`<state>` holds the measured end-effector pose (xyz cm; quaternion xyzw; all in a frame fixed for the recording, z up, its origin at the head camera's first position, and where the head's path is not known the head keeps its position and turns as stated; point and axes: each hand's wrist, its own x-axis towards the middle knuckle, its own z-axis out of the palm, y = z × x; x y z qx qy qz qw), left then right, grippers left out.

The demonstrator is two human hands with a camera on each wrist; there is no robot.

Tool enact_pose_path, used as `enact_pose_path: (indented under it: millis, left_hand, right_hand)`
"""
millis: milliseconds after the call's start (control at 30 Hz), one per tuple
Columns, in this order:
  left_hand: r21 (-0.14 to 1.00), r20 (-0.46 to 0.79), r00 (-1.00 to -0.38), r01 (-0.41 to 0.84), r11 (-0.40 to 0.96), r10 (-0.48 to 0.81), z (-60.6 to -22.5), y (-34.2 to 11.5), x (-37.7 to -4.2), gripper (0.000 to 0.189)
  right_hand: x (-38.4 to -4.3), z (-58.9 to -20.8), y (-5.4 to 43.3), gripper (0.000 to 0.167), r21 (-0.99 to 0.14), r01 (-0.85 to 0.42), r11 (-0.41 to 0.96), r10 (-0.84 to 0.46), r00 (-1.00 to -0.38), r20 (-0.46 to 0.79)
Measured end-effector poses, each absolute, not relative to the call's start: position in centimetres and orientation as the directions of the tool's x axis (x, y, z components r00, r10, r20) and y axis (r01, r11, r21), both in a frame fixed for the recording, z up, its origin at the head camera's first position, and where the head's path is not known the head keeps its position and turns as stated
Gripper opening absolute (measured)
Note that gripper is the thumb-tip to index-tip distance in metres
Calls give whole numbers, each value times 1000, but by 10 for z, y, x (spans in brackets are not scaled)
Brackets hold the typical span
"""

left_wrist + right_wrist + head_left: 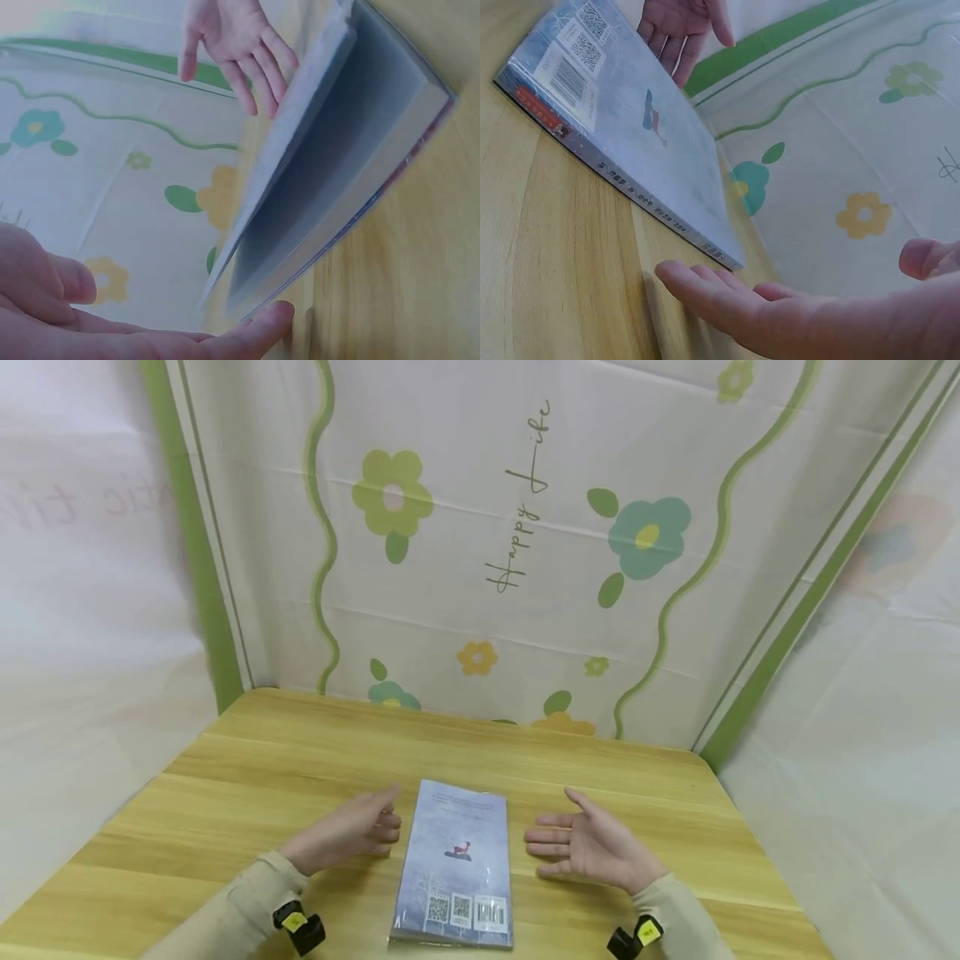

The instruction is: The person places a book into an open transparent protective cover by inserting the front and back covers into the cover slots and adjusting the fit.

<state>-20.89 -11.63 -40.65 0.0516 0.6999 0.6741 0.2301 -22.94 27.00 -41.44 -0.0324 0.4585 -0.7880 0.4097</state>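
Observation:
A pale blue book (pixel 459 827) lies on the wooden table between the hands, its barcode labels toward the person. In the right wrist view the book's spine (pixel 656 202) with printed characters faces the right hand. The left wrist view shows its page edges (pixel 360 180), with the upper cover lifted a little from them. My left hand (pixel 352 831) is beside the book's left edge, fingers relaxed and holding nothing. On the other side, my right hand (pixel 588 843) is spread with the palm turned toward the book, apart from it and holding nothing.
The wooden table (pixel 300 752) reaches back to a white curtain (pixel 465 527) printed with flowers and lettering. More fabric hangs at the left and right sides. Each wrist wears a black band with a small device (pixel 300 927).

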Motion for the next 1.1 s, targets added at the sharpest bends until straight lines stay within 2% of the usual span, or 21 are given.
enact_pose_path:
  millis: [100, 167, 500, 667, 1100]
  left_hand:
    - [957, -278, -883, -288, 32, 378, -410, -119, -212, 65]
    - [953, -286, -887, -304, 8, 364, -411, -121, -213, 78]
    - [927, -316, -847, -371, -50, 427, -414, -133, -224, 93]
    - [916, -318, -814, -396, -65, 486, -414, -135, -227, 92]
    - [912, -327, -794, -408, -51, 513, -414, -125, -231, 83]
  right_hand:
    - [-231, -414, 271, 92, -735, 634, -242, -686, -647, -332]
    - [-231, -414, 272, 93, -730, 640, -240, -692, -640, -334]
    - [-235, -417, 268, 90, -720, 657, -222, -689, -629, -361]
    - [-235, -418, 265, 90, -708, 673, -214, -708, -606, -362]
    - [-230, -412, 263, 88, -731, 649, -213, -671, -641, -374]
